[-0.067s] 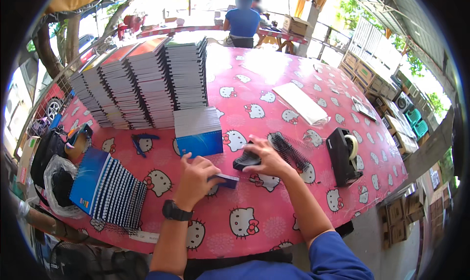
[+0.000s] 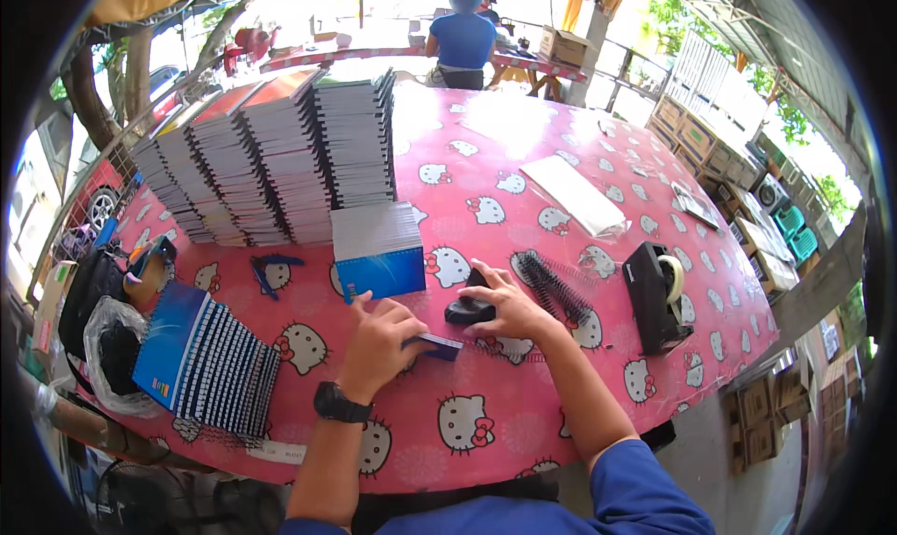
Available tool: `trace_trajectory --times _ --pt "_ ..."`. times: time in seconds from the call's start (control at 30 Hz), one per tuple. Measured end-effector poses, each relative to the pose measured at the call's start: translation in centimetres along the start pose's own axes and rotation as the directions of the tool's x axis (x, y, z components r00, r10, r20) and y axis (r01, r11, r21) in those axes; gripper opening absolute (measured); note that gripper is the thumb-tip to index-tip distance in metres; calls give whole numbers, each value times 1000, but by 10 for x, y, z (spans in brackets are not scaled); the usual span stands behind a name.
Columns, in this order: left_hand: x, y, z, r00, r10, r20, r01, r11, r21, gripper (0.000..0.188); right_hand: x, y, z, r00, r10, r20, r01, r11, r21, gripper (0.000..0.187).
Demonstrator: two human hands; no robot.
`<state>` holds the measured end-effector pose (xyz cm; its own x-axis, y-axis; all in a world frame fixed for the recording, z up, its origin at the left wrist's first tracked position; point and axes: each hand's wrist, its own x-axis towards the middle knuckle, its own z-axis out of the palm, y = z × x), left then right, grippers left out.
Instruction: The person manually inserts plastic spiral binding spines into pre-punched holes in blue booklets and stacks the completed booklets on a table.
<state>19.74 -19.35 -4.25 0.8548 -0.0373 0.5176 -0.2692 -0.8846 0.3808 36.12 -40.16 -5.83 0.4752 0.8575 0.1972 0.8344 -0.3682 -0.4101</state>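
Note:
Between the fingers of my left hand (image 2: 378, 341) is a thin blue notebook (image 2: 443, 348), held low over the table with its edge toward me. My right hand (image 2: 514, 309) curls over a black hand-sized object (image 2: 469, 310), whose kind I cannot make out because the fingers cover part of it. Just below that hand a dark wire coil (image 2: 509, 354) lies on the table. Beyond the left hand stands a row of blue-covered notebooks (image 2: 381, 273) with pale page edges. Loose black binding coils (image 2: 553, 290) lie right of my right hand.
Tall stacks of books (image 2: 271, 161) fill the far left. A fanned pile of coil-bound notebooks (image 2: 220, 362) lies near left, with blue pliers (image 2: 271, 273) beyond it. To the right are a black tape dispenser (image 2: 649, 301) and a white packet (image 2: 572, 194). A person (image 2: 462, 44) sits farther off.
My left hand has shifted slightly right with the notebook. My right hand stays on the black object, its fingers a little lower.

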Motion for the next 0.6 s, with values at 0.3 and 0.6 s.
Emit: trace_trajectory --times 0.3,0.6 --pt "3 3 5 999 -6 -32 7 1000 26 29 8 -8 20 945 171 -278 -188 981 -35 49" --pt "-2 -3 7 996 -7 -87 10 999 32 27 -5 -20 -7 977 -132 166 -108 368 924 39"
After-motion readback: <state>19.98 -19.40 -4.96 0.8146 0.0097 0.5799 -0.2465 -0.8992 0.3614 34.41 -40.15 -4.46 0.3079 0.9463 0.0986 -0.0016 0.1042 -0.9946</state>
